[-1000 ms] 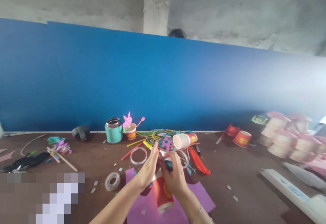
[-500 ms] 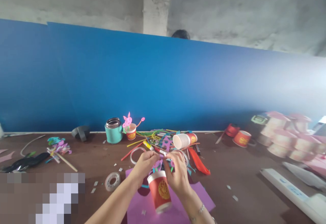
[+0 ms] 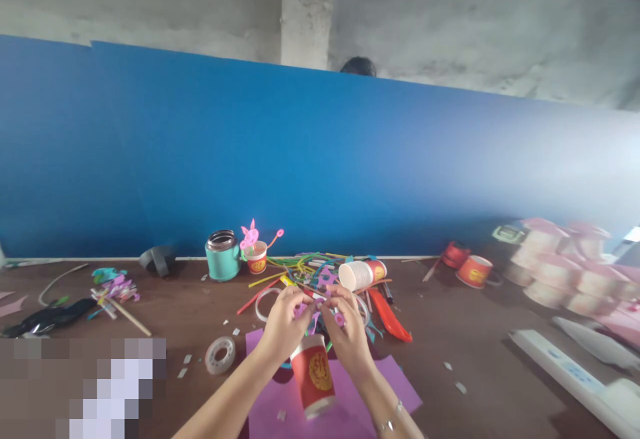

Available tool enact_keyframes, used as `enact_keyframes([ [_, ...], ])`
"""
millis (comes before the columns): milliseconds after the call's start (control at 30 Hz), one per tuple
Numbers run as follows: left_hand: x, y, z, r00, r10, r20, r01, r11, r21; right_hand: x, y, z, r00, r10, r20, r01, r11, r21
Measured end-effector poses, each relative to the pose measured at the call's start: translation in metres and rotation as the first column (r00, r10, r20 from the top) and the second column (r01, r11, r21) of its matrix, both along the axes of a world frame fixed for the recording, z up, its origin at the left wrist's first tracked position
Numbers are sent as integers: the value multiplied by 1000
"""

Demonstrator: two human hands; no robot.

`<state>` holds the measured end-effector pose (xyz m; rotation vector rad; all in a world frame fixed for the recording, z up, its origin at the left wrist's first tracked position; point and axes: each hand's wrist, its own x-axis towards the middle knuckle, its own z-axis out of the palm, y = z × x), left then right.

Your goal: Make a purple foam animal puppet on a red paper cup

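My left hand (image 3: 287, 322) and my right hand (image 3: 349, 329) meet above a red paper cup (image 3: 313, 379) with a gold emblem. Their fingertips pinch a small purple paper cutout (image 3: 316, 306), whose full outline my fingers partly hide. The cup leans on its base over a sheet of purple paper (image 3: 393, 386). Part of a blue strip and some green show around its rim, behind my hands. The cup's rim lies between my wrists, and I cannot tell whether either hand touches it.
Behind my hands lie colourful straws (image 3: 300, 266), stacked paper cups (image 3: 356, 276) and a red balloon-like piece (image 3: 390, 316). A tape roll (image 3: 220, 355) rests at left. A teal flask (image 3: 223, 257) stands beside a pig-decorated cup (image 3: 257, 259). A power strip (image 3: 560, 366) is at right.
Both hands have shifted slightly, fingertips drawn closer together around the purple cutout. The white bit seen between my fingers before is no longer visible. The cup has hardly moved.
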<state>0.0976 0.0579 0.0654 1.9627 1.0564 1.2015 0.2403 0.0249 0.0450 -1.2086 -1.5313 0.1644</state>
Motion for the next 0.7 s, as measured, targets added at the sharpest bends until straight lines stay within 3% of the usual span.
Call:
enact_keyframes([
  [367, -1, -6, 1, 996, 43, -81, -31, 990, 140, 1, 5, -3, 990, -138, 7, 138, 989, 49],
  [500, 0, -4, 1, 999, 7, -43, -4, 998, 69, 6, 7, -3, 995, 12, -97, -20, 997, -80],
  [600, 2, -4, 2, 999, -44, -9, 43, 999, -9, 5, 7, -3, 992, 114, -46, -116, 992, -45],
  [700, 4, -6, 3, 997, -79, -1, 79, 995, -65, 3, 4, 0, 993, 107, 55, -106, 994, -9],
])
